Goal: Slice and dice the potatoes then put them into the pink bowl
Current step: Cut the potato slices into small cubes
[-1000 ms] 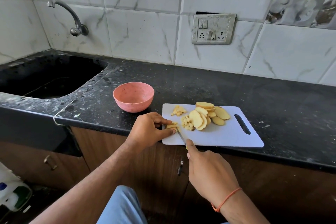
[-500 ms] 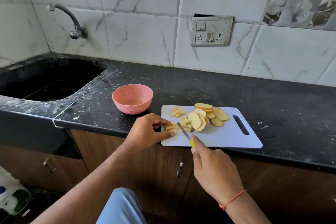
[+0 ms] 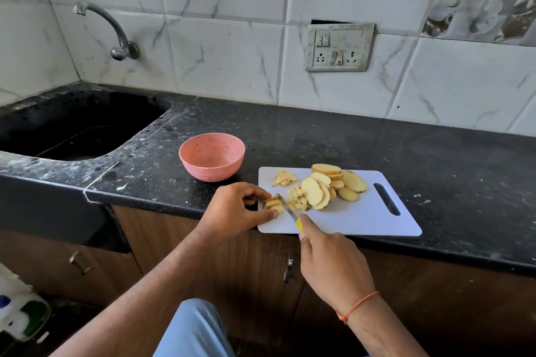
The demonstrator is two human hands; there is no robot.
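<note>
A white cutting board (image 3: 365,220) lies at the counter's front edge. On it sit a heap of round potato slices (image 3: 327,187) and two small piles of diced potato (image 3: 284,178). My left hand (image 3: 237,209) pinches a few cut potato strips (image 3: 272,203) at the board's left end. My right hand (image 3: 333,266) grips a yellow-handled knife (image 3: 287,207), its blade lying across those strips. The pink bowl (image 3: 211,156) stands empty on the counter, just left of and behind the board.
A black sink (image 3: 72,127) with a wall tap (image 3: 116,35) lies to the left. The black counter (image 3: 435,159) runs on to the right. A switch plate (image 3: 339,48) hangs on the tiled wall. Wooden cabinet doors are below.
The knife blade has moved left from beside the diced pile onto the strips under my left hand. The view has shifted slightly.
</note>
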